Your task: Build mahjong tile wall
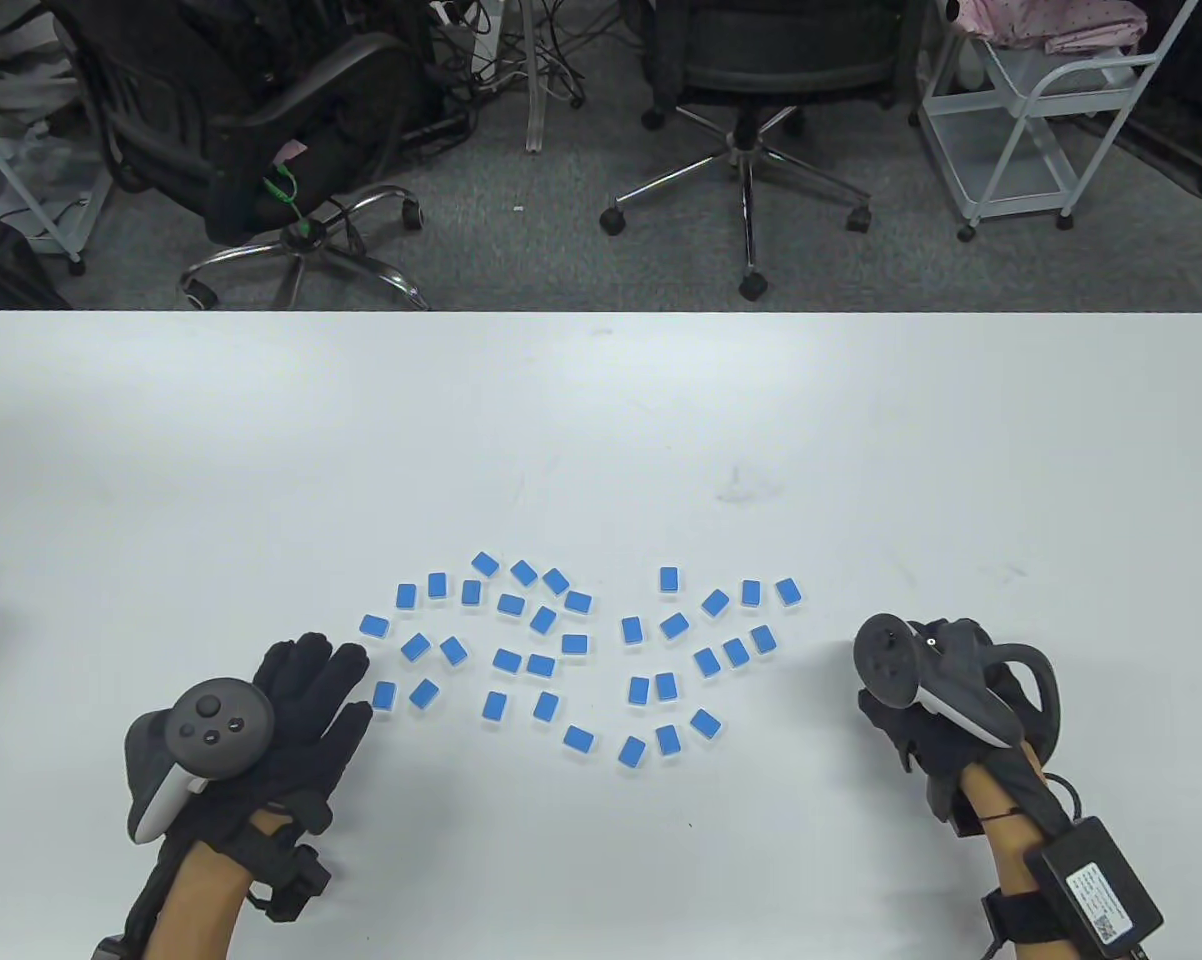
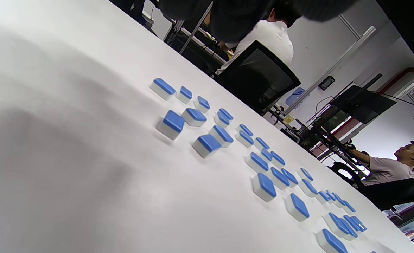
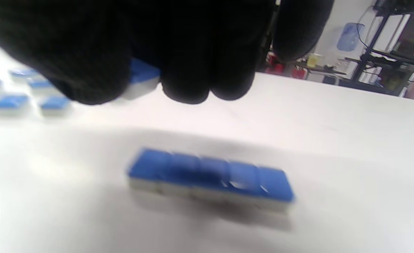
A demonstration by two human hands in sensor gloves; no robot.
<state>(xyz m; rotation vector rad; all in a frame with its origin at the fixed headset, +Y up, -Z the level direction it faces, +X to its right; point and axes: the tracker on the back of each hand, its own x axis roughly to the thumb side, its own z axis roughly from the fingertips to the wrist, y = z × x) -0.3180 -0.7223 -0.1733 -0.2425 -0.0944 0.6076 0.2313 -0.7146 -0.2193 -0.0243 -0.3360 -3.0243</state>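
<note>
Blue-backed mahjong tiles [image 1: 541, 664] lay scattered face down on the white table [image 1: 601, 420], well apart from one another; the left hand [image 1: 301, 710] rested flat beside the leftmost tiles, fingers straight, holding nothing; the right hand [image 1: 921, 720] hovered to the right of the scatter, its fingers [image 3: 189, 84] curled round a single tile [image 3: 141, 79]; beneath it, in the blurred right wrist view, a short row of tiles [image 3: 210, 179] stood side by side, touching.
</note>
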